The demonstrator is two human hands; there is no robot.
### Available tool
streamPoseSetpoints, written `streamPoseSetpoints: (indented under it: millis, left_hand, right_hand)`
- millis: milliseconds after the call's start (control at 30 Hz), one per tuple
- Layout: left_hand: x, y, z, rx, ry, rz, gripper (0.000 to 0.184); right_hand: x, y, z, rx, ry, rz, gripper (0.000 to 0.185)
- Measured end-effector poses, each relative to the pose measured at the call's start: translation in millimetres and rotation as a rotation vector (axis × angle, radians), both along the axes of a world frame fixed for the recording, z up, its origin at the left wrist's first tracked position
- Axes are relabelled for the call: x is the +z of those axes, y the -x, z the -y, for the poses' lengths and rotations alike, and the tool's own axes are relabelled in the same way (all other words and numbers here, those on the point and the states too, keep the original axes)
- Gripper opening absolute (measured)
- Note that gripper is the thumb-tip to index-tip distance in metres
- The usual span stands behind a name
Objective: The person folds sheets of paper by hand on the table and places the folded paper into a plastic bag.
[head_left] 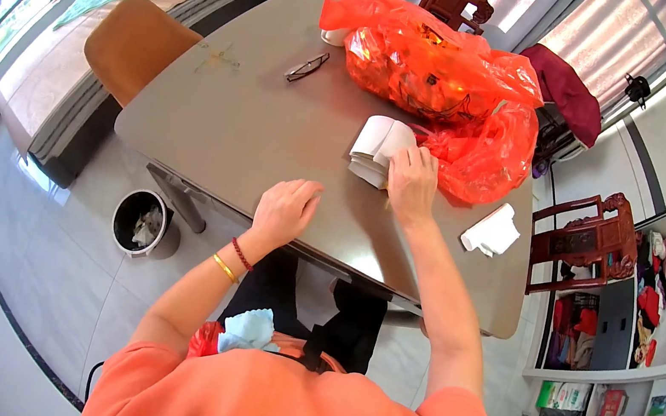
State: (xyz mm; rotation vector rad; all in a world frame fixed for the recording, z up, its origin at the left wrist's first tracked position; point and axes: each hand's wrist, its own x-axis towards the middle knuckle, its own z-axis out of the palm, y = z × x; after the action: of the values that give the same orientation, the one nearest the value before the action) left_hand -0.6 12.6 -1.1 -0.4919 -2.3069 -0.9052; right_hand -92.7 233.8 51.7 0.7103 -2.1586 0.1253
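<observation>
A stack of white paper sheets (pixel 378 148) sits near the middle of the grey table, its layers fanned at the front. My right hand (pixel 412 183) is at its right side, fingers bent and closed against the paper's edge; the fingertips are partly hidden. Over the near table edge is my left hand (pixel 286 208), loosely curved, thumb a little apart, with nothing visible in it. A large red plastic bag (pixel 431 72) with shiny contents lies behind the paper. To the right of my right hand lies a folded white tissue (pixel 491 230).
Eyeglasses (pixel 307 67) lie on the table (pixel 241 130). An orange-brown chair (pixel 138 45) stands at the left, a carved wooden chair (pixel 586 246) at the right. Below the table's left corner is a trash bin (pixel 143 223). A bed and open shelves stand farther out.
</observation>
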Motion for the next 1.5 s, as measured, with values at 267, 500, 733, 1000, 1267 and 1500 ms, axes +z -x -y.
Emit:
streamPoseSetpoints:
  millis: [267,500,733,1000,1267,1500]
  left_hand:
    - [-1.5,0.1,0.1,-0.002,-0.011,-0.002,0.012]
    - [6.2,-0.5,-2.4,-0.041,-0.063,0.037,0.016]
    - [6.7,-3.1,-18.3,-0.1,0.001,0.03,0.03]
    - [26.2,-32.4,-36.3,-0.151,0.066,-0.166,0.056]
    - [-10.5,-50.1,-42.2,-0.361,0.273,-0.117,0.028]
    - [0.0,-40.3,-35.4,-0.355,0.074,0.095,0.013]
  right_hand:
    - [-10.3,-6.5,-5.1,0.03,0.029,0.077,0.008]
    - [2.7,-30.5,-2.8,0.066,0.02,-0.154,0.006]
    - [-6.5,-25.3,-14.0,0.05,0.085,-0.094,0.017]
    - [14.5,-106.0,-20.9,0.221,-0.075,-0.107,0.018]
    - [-37.0,-166.0,-34.3,0.27,0.088,0.336,0.028]
    - [-37.8,-155.3,-58.7,0.256,0.309,0.629,0.01]
